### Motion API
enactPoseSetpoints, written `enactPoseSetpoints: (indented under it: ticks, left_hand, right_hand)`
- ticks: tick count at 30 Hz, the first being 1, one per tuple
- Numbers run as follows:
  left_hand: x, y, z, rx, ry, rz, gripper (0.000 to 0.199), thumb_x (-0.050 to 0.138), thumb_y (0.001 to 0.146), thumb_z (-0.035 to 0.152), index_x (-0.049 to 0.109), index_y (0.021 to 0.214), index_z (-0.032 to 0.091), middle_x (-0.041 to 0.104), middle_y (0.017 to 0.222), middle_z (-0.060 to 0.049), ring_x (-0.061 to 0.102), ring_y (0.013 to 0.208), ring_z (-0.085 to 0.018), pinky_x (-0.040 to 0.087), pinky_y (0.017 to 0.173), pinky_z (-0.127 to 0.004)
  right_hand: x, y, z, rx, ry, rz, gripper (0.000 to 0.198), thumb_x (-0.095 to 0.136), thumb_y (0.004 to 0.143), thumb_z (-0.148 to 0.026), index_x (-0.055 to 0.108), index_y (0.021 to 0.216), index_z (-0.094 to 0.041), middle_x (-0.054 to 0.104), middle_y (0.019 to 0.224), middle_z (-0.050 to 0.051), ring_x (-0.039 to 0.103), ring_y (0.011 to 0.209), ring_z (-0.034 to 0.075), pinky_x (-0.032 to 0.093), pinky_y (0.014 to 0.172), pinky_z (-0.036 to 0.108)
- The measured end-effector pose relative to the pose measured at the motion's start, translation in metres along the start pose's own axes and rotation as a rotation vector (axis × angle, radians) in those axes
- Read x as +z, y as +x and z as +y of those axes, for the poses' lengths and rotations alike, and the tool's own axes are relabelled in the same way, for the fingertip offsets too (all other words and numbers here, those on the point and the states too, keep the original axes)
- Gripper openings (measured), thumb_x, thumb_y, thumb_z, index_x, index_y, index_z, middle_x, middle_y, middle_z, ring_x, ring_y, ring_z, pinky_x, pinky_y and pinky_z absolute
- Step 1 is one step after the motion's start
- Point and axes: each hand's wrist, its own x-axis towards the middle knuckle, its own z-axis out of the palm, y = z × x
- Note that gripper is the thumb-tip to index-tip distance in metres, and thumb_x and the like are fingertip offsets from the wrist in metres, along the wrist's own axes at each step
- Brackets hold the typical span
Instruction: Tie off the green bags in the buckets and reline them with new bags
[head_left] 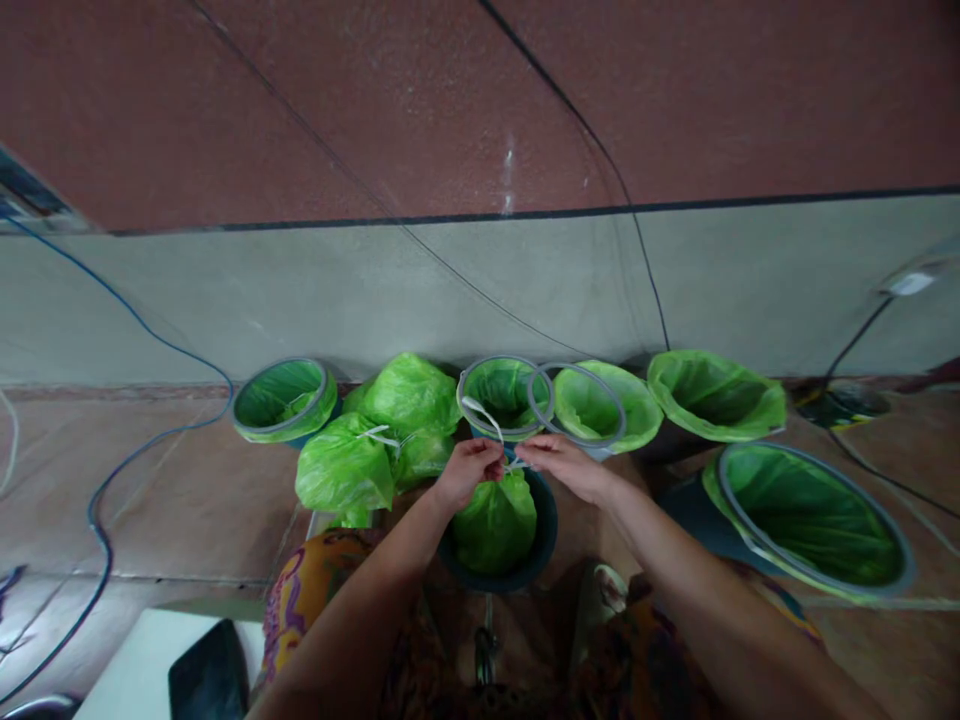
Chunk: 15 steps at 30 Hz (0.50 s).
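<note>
A green plastic bag point(495, 528) sits gathered at its top inside a dark blue-grey bin point(550, 530), between my legs. My left hand point(471, 472) pinches a white tie string point(484, 412) at the neck of the bag; one end of it curls upward. From the other side, my right hand point(561, 464) has thumb and fingers closed on the same string, just above the bag. The fingertips are close together, and the exact shape of any knot is too small to make out.
Tied green bags point(345, 470) are piled left of my hands. Along the wall stand lined bins point(324, 405), one with a loose grey ring point(619, 420). A larger lined bin point(904, 560) leans at right. A blue cable point(105, 560) crosses the floor; a phone point(208, 672) lies lower left.
</note>
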Motion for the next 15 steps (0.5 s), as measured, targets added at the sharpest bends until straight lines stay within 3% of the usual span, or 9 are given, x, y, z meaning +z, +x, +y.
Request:
enactPoseSetpoints:
  ticks: [5, 9, 12, 15]
  left_hand:
    - [-0.003, 0.001, -0.004, 0.073, 0.099, -0.015, 0.022, 0.076, 0.061, 0.024, 0.066, 0.077, 0.012, 0.06, 0.064, 0.001, 0.054, 0.055, -0.008, 0.044, 0.059, -0.025]
    - [-0.004, 0.003, -0.008, 0.199, 0.382, -0.122, 0.023, 0.075, 0.062, 0.022, 0.068, 0.081, 0.011, 0.062, 0.067, 0.001, 0.052, 0.06, -0.009, 0.041, 0.059, -0.022]
    - [-0.002, 0.003, -0.013, 0.266, 0.584, -0.152, 0.019, 0.067, 0.074, 0.031, 0.068, 0.079, 0.012, 0.061, 0.065, 0.001, 0.05, 0.059, -0.009, 0.039, 0.056, -0.02]
    - [0.0, 0.003, -0.016, 0.289, 0.615, -0.149, 0.022, 0.057, 0.083, 0.033, 0.064, 0.078, 0.013, 0.058, 0.061, 0.002, 0.051, 0.054, -0.008, 0.039, 0.052, -0.02]
  right_hand:
    - [0.0, -0.001, 0.002, 0.043, 0.008, 0.016, 0.043, 0.065, 0.074, -0.059, 0.056, 0.069, -0.017, 0.046, 0.052, -0.006, 0.039, 0.049, 0.007, 0.031, 0.051, 0.024]
    - [0.003, -0.002, 0.003, 0.1, -0.021, -0.046, 0.039, 0.067, 0.074, -0.055, 0.059, 0.073, -0.016, 0.043, 0.045, -0.007, 0.036, 0.043, 0.007, 0.028, 0.045, 0.022]
    - [0.004, -0.001, 0.002, 0.076, 0.001, -0.07, 0.038, 0.065, 0.077, -0.052, 0.063, 0.072, -0.015, 0.051, 0.05, -0.003, 0.041, 0.045, 0.007, 0.031, 0.046, 0.021]
    - [0.004, 0.002, 0.003, 0.113, 0.182, 0.102, 0.039, 0.054, 0.086, -0.052, 0.066, 0.083, -0.015, 0.065, 0.073, 0.003, 0.046, 0.049, 0.007, 0.037, 0.047, 0.021]
